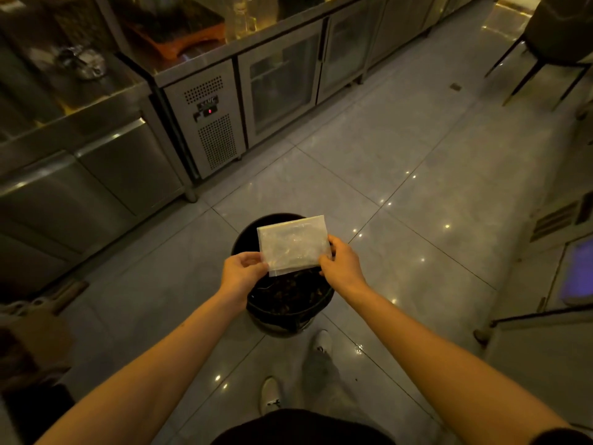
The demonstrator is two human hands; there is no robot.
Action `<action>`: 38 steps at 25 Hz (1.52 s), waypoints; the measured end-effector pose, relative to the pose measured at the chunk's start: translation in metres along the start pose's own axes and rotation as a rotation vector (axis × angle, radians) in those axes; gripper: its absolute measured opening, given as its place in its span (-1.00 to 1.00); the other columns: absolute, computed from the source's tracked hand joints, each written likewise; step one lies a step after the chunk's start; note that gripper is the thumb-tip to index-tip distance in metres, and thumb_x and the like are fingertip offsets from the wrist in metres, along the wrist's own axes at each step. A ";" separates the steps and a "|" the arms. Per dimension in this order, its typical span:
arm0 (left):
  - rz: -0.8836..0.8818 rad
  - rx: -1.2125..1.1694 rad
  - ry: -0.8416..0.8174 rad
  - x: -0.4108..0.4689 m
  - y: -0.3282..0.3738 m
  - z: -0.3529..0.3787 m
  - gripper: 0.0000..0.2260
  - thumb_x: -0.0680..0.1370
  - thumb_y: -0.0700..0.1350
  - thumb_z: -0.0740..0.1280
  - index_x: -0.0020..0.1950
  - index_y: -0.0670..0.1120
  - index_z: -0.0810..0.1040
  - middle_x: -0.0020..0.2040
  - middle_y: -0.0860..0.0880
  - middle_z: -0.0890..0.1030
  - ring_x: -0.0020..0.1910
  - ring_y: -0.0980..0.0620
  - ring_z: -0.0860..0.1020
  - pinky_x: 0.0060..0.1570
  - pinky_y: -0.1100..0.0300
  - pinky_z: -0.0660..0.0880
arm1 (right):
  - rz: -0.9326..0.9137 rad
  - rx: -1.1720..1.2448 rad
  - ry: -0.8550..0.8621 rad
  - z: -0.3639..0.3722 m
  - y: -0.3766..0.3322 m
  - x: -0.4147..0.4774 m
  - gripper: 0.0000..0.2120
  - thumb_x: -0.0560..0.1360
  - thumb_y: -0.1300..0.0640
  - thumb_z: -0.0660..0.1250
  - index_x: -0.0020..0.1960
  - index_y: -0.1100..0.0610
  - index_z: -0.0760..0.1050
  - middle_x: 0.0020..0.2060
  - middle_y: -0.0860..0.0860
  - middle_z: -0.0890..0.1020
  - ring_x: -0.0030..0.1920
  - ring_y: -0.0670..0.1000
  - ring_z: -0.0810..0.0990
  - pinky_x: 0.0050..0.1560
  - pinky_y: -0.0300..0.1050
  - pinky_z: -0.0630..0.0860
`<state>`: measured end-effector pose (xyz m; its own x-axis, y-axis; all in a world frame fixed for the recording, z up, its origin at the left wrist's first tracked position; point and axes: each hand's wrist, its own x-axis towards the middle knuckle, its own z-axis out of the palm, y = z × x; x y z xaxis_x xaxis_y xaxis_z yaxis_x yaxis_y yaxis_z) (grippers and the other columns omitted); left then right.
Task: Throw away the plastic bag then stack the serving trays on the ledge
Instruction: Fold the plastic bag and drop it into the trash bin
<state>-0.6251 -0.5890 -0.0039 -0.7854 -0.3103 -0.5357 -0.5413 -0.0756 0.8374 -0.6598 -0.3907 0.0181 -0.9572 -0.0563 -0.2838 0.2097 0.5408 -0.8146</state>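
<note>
Leftmost, counter run: stainless steel cabinets [106, 175] along the left wall, then an under-counter fridge [256, 91] with glass doors and a vented panel showing a small red readout.
Left hand [242, 271]: thumb and fingers pinched on the bag's lower left corner, forearm stretched forward from the lower left.
Plastic bag [293, 244]: flat, clear, rectangular; held level between both hands, directly above the bin's open mouth, tilted slightly up to the right.
Bin [288, 303]: round, dark, standing on the floor below the bag; dark, brownish refuse visible inside, just under the bag's lower edge.
Right hand [341, 263]: fingertips closed on the bag's right edge, near the lower right corner.
Feet: two white shoes [321, 342] on the tiles just behind the bin.
Floor [433, 187]: large glossy grey tiles, dotted with ceiling-light reflections.
Far right: dark chair legs [526, 75] at the top, a pale cabinet edge lower down.
</note>
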 end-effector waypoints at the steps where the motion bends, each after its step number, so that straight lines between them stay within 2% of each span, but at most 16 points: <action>1: 0.015 0.055 0.017 0.004 0.001 0.004 -0.85 0.44 -0.30 0.44 -0.07 -0.08 0.60 -0.11 -0.07 0.67 -0.04 -0.07 0.64 -0.09 0.12 0.55 | -0.011 -0.038 -0.028 0.000 0.005 0.008 -0.69 0.50 0.26 0.22 0.23 0.12 0.47 0.03 0.07 0.58 0.01 0.09 0.59 0.01 0.10 0.63; 3: 0.038 0.168 0.048 0.010 0.001 0.013 -0.82 0.45 -0.24 0.45 0.00 -0.06 0.58 -0.07 -0.04 0.67 -0.05 -0.02 0.64 -0.04 0.07 0.59 | -0.030 -0.094 -0.084 -0.002 0.015 0.022 -0.71 0.49 0.23 0.23 0.20 0.11 0.47 0.00 0.06 0.59 0.00 0.05 0.60 0.01 0.06 0.62; 6: 0.055 0.324 0.077 0.018 -0.001 0.029 -0.77 0.48 -0.18 0.44 0.13 -0.08 0.56 -0.07 -0.02 0.65 -0.06 0.01 0.63 0.00 0.06 0.60 | -0.055 -0.158 -0.180 -0.010 0.031 0.044 -0.63 0.49 0.22 0.23 0.28 0.04 0.42 0.00 0.03 0.60 -0.02 0.01 0.59 -0.03 0.03 0.62; 12: 0.029 0.477 0.035 0.030 -0.007 0.051 -0.62 0.52 -0.17 0.38 0.32 -0.14 0.45 0.03 -0.08 0.59 -0.01 -0.02 0.59 0.04 0.08 0.57 | -0.098 -0.245 -0.326 -0.022 0.055 0.074 -0.60 0.49 0.24 0.20 0.32 0.07 0.37 -0.12 0.08 0.54 -0.22 -0.03 0.49 -0.21 -0.08 0.49; 17: 0.024 0.527 -0.008 0.035 -0.012 0.059 -0.56 0.56 -0.17 0.33 0.43 -0.16 0.35 0.04 -0.08 0.57 -0.05 0.02 0.58 -0.11 0.25 0.50 | -0.081 -0.245 -0.382 -0.024 0.064 0.089 -0.59 0.48 0.16 0.20 0.33 0.03 0.36 0.03 0.07 0.56 -0.03 0.03 0.58 -0.04 0.04 0.61; 19: -0.043 0.562 -0.060 0.042 -0.017 0.059 -0.48 0.58 -0.10 0.31 0.49 -0.17 0.25 0.19 -0.14 0.56 0.12 -0.07 0.57 0.00 0.17 0.49 | -0.041 -0.260 -0.403 -0.023 0.069 0.092 -0.58 0.44 0.12 0.21 0.31 0.03 0.36 0.04 0.09 0.55 -0.03 0.06 0.58 -0.04 0.09 0.61; 21: -0.123 0.637 -0.153 0.053 -0.019 0.055 -0.44 0.59 0.04 0.26 0.49 -0.20 0.21 0.37 -0.18 0.45 0.32 -0.17 0.46 0.17 0.07 0.45 | 0.012 -0.303 -0.405 -0.022 0.076 0.096 -0.46 0.35 -0.01 0.21 0.33 0.04 0.32 0.08 0.13 0.53 0.02 0.13 0.58 -0.01 0.15 0.62; 24: -0.160 0.719 -0.201 0.068 -0.015 0.042 -0.37 0.61 0.17 0.14 0.53 -0.21 0.16 0.49 -0.24 0.30 0.42 -0.26 0.35 0.35 -0.12 0.36 | 0.084 -0.341 -0.408 -0.018 0.088 0.107 -0.40 0.29 -0.05 0.19 0.31 0.11 0.32 0.07 0.20 0.52 -0.02 0.18 0.58 -0.05 0.16 0.62; 27: 0.010 0.801 -0.197 0.078 0.001 0.024 -0.43 0.63 0.15 0.09 0.50 -0.20 0.22 0.46 -0.26 0.30 0.38 -0.23 0.37 0.32 -0.06 0.37 | 0.102 -0.357 -0.336 -0.014 0.064 0.109 -0.30 0.31 -0.12 0.17 0.40 0.10 0.27 0.19 0.20 0.49 0.07 0.18 0.57 0.01 0.16 0.61; 31: 0.263 0.864 -0.223 0.090 0.029 0.001 -0.45 0.64 0.12 0.08 0.54 -0.18 0.18 0.51 -0.18 0.26 0.47 -0.16 0.26 0.41 -0.01 0.27 | 0.044 -0.399 -0.234 -0.006 0.011 0.102 -0.38 0.54 -0.02 0.24 0.53 0.12 0.14 0.37 0.20 0.35 0.30 0.20 0.43 0.23 0.07 0.47; 38: 0.593 1.045 -0.335 0.111 0.056 -0.016 -0.49 0.64 0.14 0.04 0.47 -0.15 0.29 0.37 -0.17 0.41 0.32 -0.17 0.41 0.28 -0.06 0.39 | 0.017 -0.440 -0.039 0.010 -0.021 0.082 -0.39 0.61 -0.09 0.15 0.57 0.08 0.05 0.48 0.13 0.25 0.44 0.15 0.29 0.33 0.08 0.39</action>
<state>-0.7379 -0.6424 -0.0145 -0.9447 0.2286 -0.2351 0.0628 0.8299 0.5544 -0.7402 -0.4152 0.0068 -0.9444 -0.0716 -0.3210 0.1121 0.8474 -0.5189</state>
